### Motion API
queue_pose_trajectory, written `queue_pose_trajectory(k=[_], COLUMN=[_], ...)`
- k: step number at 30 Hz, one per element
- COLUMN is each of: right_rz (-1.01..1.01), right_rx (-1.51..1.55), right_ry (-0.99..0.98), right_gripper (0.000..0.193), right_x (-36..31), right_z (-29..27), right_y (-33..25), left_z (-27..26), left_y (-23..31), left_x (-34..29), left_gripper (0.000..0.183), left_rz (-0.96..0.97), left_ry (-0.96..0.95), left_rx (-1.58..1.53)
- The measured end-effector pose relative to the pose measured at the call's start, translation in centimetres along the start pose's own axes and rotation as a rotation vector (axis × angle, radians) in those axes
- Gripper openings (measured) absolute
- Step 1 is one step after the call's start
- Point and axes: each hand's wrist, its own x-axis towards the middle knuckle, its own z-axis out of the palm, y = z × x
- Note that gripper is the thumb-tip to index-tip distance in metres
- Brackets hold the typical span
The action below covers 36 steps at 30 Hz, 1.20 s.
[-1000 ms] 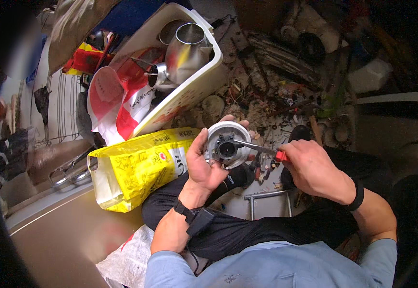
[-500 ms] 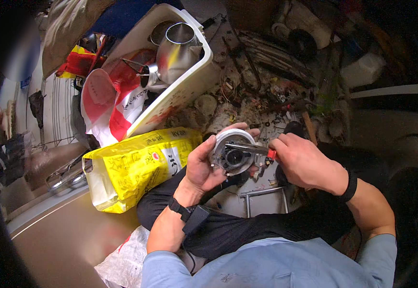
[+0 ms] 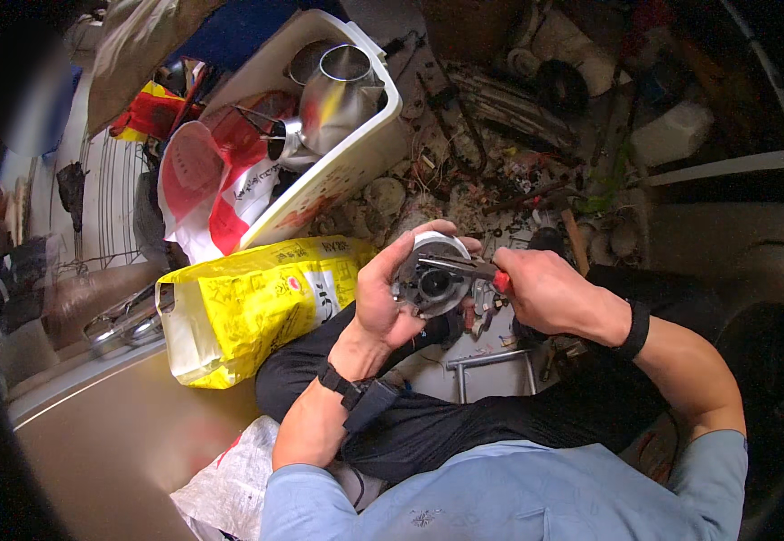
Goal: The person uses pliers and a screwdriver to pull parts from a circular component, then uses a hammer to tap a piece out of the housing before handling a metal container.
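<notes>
My left hand (image 3: 379, 296) is closed round the edge of a round, white-rimmed part (image 3: 447, 308) with a dark ring in its middle. Its exact kind does not show, and my left fingers curl partly behind it. My right hand (image 3: 556, 290) grips the red handles of a pair of pliers (image 3: 462, 265). The metal jaws reach across the open face of the part, above the dark ring; whether they pinch anything is too small to tell. Both hands are held above my lap.
A white bin (image 3: 390, 86) at the upper left holds metal kettles (image 3: 342, 108). Beside my left arm lies a yellow bag (image 3: 257, 307). Scraps and debris (image 3: 451, 185) cover the floor ahead, with a metal frame (image 3: 491, 359) below my hands. A white sack (image 3: 230, 487) is at the lower left.
My right hand and the pliers have shifted a little left and up. The round part has tilted slightly in my left hand. Both grips stay the same.
</notes>
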Motion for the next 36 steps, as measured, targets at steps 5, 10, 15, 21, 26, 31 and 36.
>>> queue_pose_trajectory(k=[5, 10, 15, 21, 26, 31, 36], right_rz=[-0.091, -0.158, 0.053, 0.229, 0.312, 0.258, 0.263], right_rx=[-0.242, -0.44, 0.025, 0.501, 0.611, 0.743, 0.885], right_ry=[0.216, 0.442, 0.193, -0.047, -0.289, -0.372, -0.421], right_gripper=[0.019, 0.011, 0.017, 0.023, 0.019, 0.016, 0.016], right_x=[0.5, 2.0, 1.5, 0.6, 0.2, 0.0, -0.3], right_z=[1.2, 1.8, 0.2, -2.7, -3.2, -1.8, -0.9], right_y=[1.1, -0.4, -2.0, -2.3, -3.4, -1.7, -1.2], left_z=[-0.9, -1.1, -0.7, -1.4, -1.8, -0.9, -0.9], left_y=[-0.8, -2.0, -0.8, 0.6, 0.9, 1.2, 1.3], left_x=[0.5, 1.7, 1.6, 1.0, 0.8, 1.0, 0.9], left_gripper=[0.045, 0.036, 0.053, 0.059, 0.063, 0.069, 0.072], left_rz=[0.107, 0.148, 0.228, 0.229, 0.273, 0.293, 0.317], left_ry=[0.195, 0.335, 0.205, 0.082, 0.044, 0.095, 0.137], left_rx=[0.163, -0.062, -0.095, -0.171, -0.149, -0.145, -0.182])
